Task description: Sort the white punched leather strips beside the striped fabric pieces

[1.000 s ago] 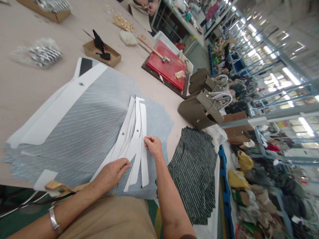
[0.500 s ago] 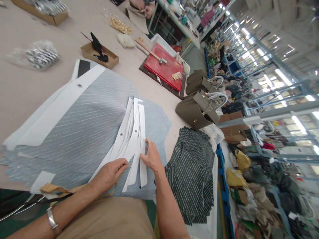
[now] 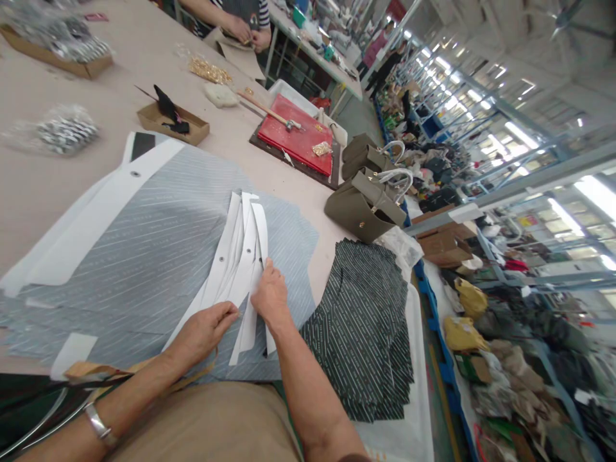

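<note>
A fan of several long white strips [image 3: 243,247] lies on a pile of grey striped fabric sheets [image 3: 158,250] on the pale table. My left hand [image 3: 205,327] pinches the lower ends of the strips, fingers curled. My right hand [image 3: 269,296] rests on the rightmost strips, fingers closed down on them near their middle. A wide white strip with an eyelet [image 3: 96,215] lies further left on the grey sheets. A metal bracelet [image 3: 99,425] is on my left wrist.
Dark green striped fabric pieces [image 3: 360,327] are stacked at the right table edge. Olive handbags [image 3: 366,205] stand beyond them. A red board with a hammer [image 3: 296,135], a small cardboard tray [image 3: 173,122] and bagged metal parts [image 3: 65,128] lie further back. Another person's hands [image 3: 245,32] work at the far end.
My right hand moved from the right edge of the strips leftwards and down onto them. My left hand stayed on the lower ends. The view shifted, showing more of the far table.
</note>
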The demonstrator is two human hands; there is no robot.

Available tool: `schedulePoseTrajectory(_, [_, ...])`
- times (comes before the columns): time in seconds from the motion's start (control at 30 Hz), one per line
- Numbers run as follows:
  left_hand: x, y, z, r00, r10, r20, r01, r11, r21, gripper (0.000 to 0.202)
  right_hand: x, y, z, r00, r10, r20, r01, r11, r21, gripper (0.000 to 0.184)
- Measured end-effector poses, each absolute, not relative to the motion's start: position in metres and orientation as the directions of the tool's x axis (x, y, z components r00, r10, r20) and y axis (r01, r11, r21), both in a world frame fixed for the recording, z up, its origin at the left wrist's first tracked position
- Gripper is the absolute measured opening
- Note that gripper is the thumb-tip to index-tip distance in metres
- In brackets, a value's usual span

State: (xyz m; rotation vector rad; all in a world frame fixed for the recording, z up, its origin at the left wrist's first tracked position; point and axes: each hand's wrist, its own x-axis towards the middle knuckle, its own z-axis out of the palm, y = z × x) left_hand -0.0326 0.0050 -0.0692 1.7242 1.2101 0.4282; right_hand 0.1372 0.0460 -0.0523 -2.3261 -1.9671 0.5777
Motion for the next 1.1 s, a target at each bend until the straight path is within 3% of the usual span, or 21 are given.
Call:
schedulePoseTrajectory(0.23, [-0.031, 0.002, -0.072, 0.409, 0.888, -0.211, 0.555, -0.058, 0.830, 0.028, 0.162, 0.024, -0.057, 0.079, 0.986, -0.150, 0.896, -0.136, -0.423, 0.074])
schedulePoseTrajectory(0.43, [-0.028, 0.003, -0.072, 0.416, 0.882, -0.223, 0.593, -0.077, 0.801, 0.030, 0.135, 0.018, -0.050, 0.091, 0.965, -0.245, 0.945, -0.161, -0.285, 0.090])
schedulePoseTrajectory(0.57, [-0.027, 0.002, -0.072, 0.396, 0.891, -0.222, 0.601, -0.070, 0.796, 0.031, 0.130, 0.024, -0.056, 0.120, 0.964, -0.239, 0.957, -0.177, -0.230, 0.082])
schedulePoseTrajectory(0.7, [-0.027, 0.000, -0.071, 0.379, 0.896, -0.231, 0.591, -0.042, 0.806, 0.031, 0.159, 0.023, -0.066, 0.122, 0.984, -0.127, 0.913, -0.161, -0.376, 0.073])
schedulePoseTrajectory(0.8, [-0.027, 0.001, -0.070, 0.365, 0.891, -0.268, 0.586, 0.004, 0.810, 0.034, 0.211, 0.019, -0.067, 0.222, 0.975, -0.016, 0.798, -0.191, -0.572, 0.068])
schedulePoseTrajectory(0.9, [-0.027, 0.002, -0.068, 0.360, 0.884, -0.298, 0.574, 0.042, 0.818, 0.039, 0.284, 0.007, -0.056, 0.385, 0.920, 0.072, 0.699, -0.239, -0.674, 0.060])
schedulePoseTrajectory(1.0, [-0.027, -0.001, -0.065, 0.385, 0.873, -0.299, 0.542, 0.048, 0.839, 0.044, 0.362, -0.019, -0.036, 0.556, 0.830, 0.044, 0.628, -0.385, -0.677, 0.059])
schedulePoseTrajectory(1.1, [-0.023, -0.006, -0.058, 0.412, 0.876, -0.251, 0.505, 0.010, 0.863, 0.044, 0.423, -0.053, -0.016, 0.688, 0.726, 0.009, 0.588, -0.550, -0.593, 0.060])
